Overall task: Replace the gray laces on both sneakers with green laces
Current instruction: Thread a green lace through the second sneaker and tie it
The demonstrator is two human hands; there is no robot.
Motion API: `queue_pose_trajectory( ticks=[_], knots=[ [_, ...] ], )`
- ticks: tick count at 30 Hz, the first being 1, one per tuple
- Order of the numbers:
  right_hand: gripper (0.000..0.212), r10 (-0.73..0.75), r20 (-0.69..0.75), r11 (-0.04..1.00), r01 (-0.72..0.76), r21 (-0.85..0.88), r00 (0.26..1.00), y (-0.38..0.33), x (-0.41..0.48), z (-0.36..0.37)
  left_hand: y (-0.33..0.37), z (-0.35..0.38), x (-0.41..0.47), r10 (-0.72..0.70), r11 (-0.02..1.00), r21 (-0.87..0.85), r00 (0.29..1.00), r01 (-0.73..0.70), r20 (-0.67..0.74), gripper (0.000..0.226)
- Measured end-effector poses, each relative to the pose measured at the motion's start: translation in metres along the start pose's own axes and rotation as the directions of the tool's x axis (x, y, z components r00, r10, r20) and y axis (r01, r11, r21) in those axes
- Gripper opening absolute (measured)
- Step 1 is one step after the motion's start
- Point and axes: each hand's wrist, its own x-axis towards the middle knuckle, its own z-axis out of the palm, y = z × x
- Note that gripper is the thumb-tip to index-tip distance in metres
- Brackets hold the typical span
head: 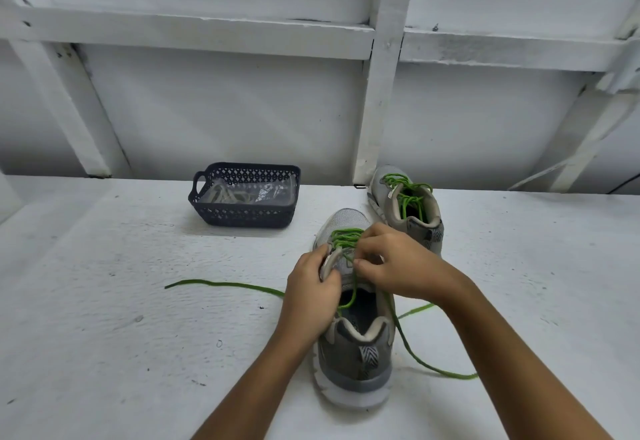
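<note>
**A:** What is the room like?

**B:** A white-painted wall crossed by white beams and braces rises behind a rough white desk that is speckled with dark marks.

**A:** And the shoes?

**B:** The near sneaker is gray with a white sole and stands upright, right of centre. Its long axis runs straight away from the person, heel toward them and toe toward the wall. The far sneaker stands just beyond it to the right, close to an upright beam. It points much the same way and is already threaded in green.

**A:** Anything else?

**B:** A dark perforated basket sits to the left, apart from both shoes. It holds pale laces and some clear plastic.

**A:** The hands?

**B:** The left hand has its grip closed on the near sneaker's pale eyelet edge. The right hand has its grip pinched on the green lace at the upper eyelets. That lace criss-crosses the lower eyelets. One loose end trails left across the desk, and the other runs right past the heel.
</note>
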Motion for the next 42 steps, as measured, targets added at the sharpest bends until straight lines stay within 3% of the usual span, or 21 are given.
queue_pose_trajectory(
  ticks=[7, 9, 11, 12, 14, 16, 18, 20, 23, 26, 28, 30, 34, 38, 42],
  knots=[
    [0.019, -0.027, 0.1, 0.998, 0.021, 0.065, 0.995, -0.005, -0.011, -0.008, 0.001, -0.001, -0.001, 0.027, 0.999, -0.022, 0.999, -0.027, 0.023, 0.039],
    [0.017, 0.029, -0.02, 0.989, -0.026, 0.147, 0.999, -0.009, -0.01, -0.009, 0.001, -0.002, -0.001, 0.022, 1.0, -0.021, 0.999, -0.022, 0.027, 0.039],
    [0.021, 0.202, -0.167, 0.912, -0.124, 0.391, 0.965, -0.015, -0.005, -0.012, 0.0, -0.003, 0.0, 0.022, 0.999, -0.027, 0.999, -0.021, 0.036, 0.04],
    [0.024, 0.309, -0.163, 0.792, -0.159, 0.59, 0.937, -0.018, -0.001, -0.015, -0.001, -0.003, 0.001, 0.021, 0.999, -0.028, 0.999, -0.019, 0.041, 0.04],
    [0.026, 0.414, 0.048, 0.336, -0.201, 0.92, 0.909, -0.023, 0.004, -0.024, -0.003, -0.002, 0.001, 0.033, 0.999, -0.019, 0.998, -0.032, 0.049, 0.04],
    [0.021, 0.346, 0.251, -0.152, -0.21, 0.966, 0.904, -0.03, 0.008, -0.035, -0.003, -0.001, -0.001, 0.092, 0.996, -0.008, 0.995, -0.092, 0.025, 0.043],
    [0.019, 0.292, 0.293, -0.391, -0.166, 0.905, 0.911, -0.035, 0.012, -0.043, 0.0, -0.002, -0.003, 0.249, 0.968, 0.059, 0.965, -0.245, -0.082, 0.054],
    [0.024, 0.291, 0.267, -0.472, -0.104, 0.875, 0.919, -0.042, 0.017, -0.049, 0.002, -0.004, -0.004, 0.395, 0.917, 0.127, 0.907, -0.379, -0.149, 0.064],
    [0.029, 0.293, 0.236, -0.504, -0.06, 0.862, 0.927, -0.052, 0.023, -0.053, 0.015, -0.004, -0.006, 0.458, 0.882, 0.162, 0.886, -0.443, -0.07, 0.071],
    [0.03, 0.291, 0.229, -0.511, -0.052, 0.858, 0.929, -0.057, 0.027, -0.053, 0.024, -0.001, -0.007, 0.419, 0.893, 0.193, 0.908, -0.407, -0.02, 0.053],
    [0.028, 0.295, 0.229, -0.508, -0.051, 0.86, 0.928, -0.056, 0.028, -0.053, 0.026, -0.001, -0.007, 0.363, 0.924, 0.126, 0.932, -0.362, 0.013, 0.051],
    [0.024, 0.299, 0.224, -0.468, -0.062, 0.882, 0.928, -0.052, 0.028, -0.051, 0.032, -0.006, -0.006, 0.323, 0.946, -0.045, 0.945, -0.321, 0.047, 0.039],
    [0.033, 0.323, 0.243, -0.234, -0.171, 0.957, 0.915, -0.034, 0.023, -0.042, 0.054, -0.03, 0.0, 0.163, 0.925, -0.36, 0.982, -0.119, 0.094, 0.028],
    [0.034, 0.249, 0.272, 0.003, -0.282, 0.96, 0.93, -0.025, 0.009, -0.024, 0.066, -0.052, 0.024, 0.086, 0.754, -0.656, 0.988, 0.019, 0.127, 0.035],
    [0.035, 0.157, 0.227, 0.248, -0.26, 0.933, 0.961, -0.026, -0.004, -0.014, 0.074, -0.068, 0.046, -0.009, 0.649, -0.749, 0.986, 0.133, 0.168, 0.033]
  ],
)
